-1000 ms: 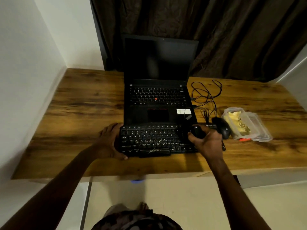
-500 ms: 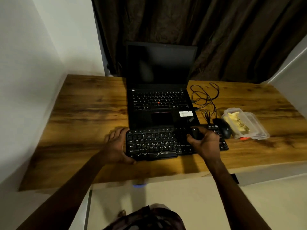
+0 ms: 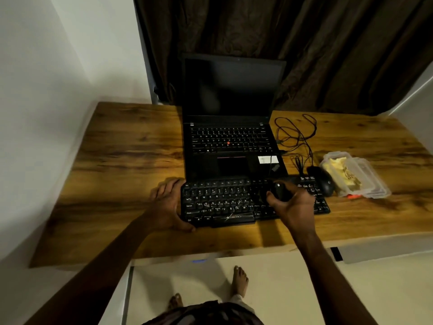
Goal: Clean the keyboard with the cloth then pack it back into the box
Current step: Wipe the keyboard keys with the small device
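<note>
Keyboard (image 3: 222, 202), flat black rectangle, rounded dark object (image 3: 278, 191)

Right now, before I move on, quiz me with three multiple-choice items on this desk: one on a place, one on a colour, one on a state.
1. Where on the table is the clear plastic container?
A. far left end
B. right of the mouse
C. front middle

2. What colour is the nub among the laptop keys?
A. blue
B. green
C. red

3. What is the left hand doing?
A. gripping the keyboard at its left end
B. hanging off the desk
C. lying flat on bare wood

Answers:
1. B, the container sits just beyond the mouse on the right side.
2. C, a red dot shows mid-keys.
3. A, the thumb and fingers wrap the keyboard's left end.
</note>
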Demonstrator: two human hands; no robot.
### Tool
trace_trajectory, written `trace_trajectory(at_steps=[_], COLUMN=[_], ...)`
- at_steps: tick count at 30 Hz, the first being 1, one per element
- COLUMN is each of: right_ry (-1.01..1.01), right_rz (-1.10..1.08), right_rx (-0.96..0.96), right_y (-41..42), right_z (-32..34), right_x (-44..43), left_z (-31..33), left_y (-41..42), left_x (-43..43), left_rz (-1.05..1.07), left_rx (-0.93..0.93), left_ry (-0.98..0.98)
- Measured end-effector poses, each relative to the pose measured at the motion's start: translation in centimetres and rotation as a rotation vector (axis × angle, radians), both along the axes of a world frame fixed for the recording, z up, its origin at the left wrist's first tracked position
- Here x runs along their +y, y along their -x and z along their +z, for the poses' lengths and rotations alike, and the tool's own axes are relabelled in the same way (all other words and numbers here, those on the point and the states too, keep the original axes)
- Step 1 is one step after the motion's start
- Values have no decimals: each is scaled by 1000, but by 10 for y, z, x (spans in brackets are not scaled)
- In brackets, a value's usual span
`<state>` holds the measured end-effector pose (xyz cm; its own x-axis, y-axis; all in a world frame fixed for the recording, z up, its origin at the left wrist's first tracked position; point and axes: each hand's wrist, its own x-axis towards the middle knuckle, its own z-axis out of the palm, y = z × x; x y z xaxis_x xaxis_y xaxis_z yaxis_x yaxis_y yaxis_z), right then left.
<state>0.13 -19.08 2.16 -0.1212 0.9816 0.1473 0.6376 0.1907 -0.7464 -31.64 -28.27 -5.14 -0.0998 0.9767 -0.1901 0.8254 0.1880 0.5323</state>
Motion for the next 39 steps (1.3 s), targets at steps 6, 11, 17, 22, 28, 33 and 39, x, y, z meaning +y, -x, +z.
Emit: trace_trajectory(at_steps=[6, 11, 17, 22, 28, 33, 39], right_ry=[96, 115, 58, 99, 107, 54, 89], right_rz=[163, 118, 42, 179, 127, 80, 222], right_rx=[96, 128, 20, 47, 120, 28, 81], right_y=[39, 30, 20, 58, 51, 42, 81], right_z=[-1, 5, 5, 1, 9, 7, 0], right_x=[-19, -10, -6, -25, -21, -17, -32], left_z=[-1, 3, 4, 4, 2, -2, -3], left_y=[-1, -1, -2, -2, 0, 0, 0], left_x=[1, 1, 0, -1, -3, -2, -2], left_rz=[-3, -6, 1, -7, -16, -3, -5], left_rx=[2, -1, -15, -15, 4, -7, -9], left_ry=[11, 22, 33, 33, 10, -7, -10])
